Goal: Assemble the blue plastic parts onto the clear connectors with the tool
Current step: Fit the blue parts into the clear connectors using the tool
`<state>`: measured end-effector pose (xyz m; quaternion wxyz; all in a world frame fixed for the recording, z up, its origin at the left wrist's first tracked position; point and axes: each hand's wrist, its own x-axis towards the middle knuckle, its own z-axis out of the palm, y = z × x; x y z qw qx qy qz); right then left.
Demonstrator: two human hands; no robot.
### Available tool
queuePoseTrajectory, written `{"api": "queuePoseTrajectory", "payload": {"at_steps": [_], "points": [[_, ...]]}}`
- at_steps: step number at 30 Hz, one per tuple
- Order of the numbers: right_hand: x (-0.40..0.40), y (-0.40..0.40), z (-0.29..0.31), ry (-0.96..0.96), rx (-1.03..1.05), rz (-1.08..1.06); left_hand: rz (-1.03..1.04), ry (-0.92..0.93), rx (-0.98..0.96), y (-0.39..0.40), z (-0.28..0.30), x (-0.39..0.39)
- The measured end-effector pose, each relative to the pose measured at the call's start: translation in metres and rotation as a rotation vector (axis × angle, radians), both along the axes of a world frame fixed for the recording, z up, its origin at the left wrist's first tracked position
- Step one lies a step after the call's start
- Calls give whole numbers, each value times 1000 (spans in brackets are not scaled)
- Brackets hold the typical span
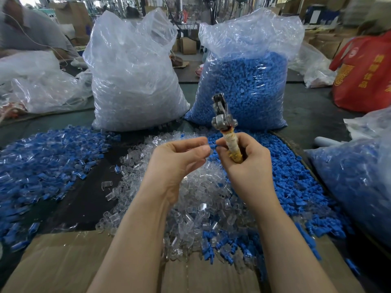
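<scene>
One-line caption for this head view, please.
Right hand grips the tool and pinches a blue part against the left hand, above piled clear connectors.

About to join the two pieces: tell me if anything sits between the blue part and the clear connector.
Nothing visible does. The left hand pinches the clear connector, the right hand pinches the blue part while gripping the tool; the pieces meet tip to tip.

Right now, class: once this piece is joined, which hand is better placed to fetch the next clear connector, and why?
Left, probably. The right hand grips the tool and pinches the blue part; the left hand holds only a small piece and hangs over the clear connector pile.
</scene>
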<state>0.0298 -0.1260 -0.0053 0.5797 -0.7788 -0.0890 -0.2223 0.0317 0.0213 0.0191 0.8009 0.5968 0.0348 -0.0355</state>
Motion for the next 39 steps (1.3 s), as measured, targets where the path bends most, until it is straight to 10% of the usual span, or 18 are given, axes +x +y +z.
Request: {"api": "queuePoseTrajectory", "payload": {"at_steps": [39], "points": [[1, 3, 0, 22, 77, 84, 126, -103, 141, -4, 4, -4]]}}
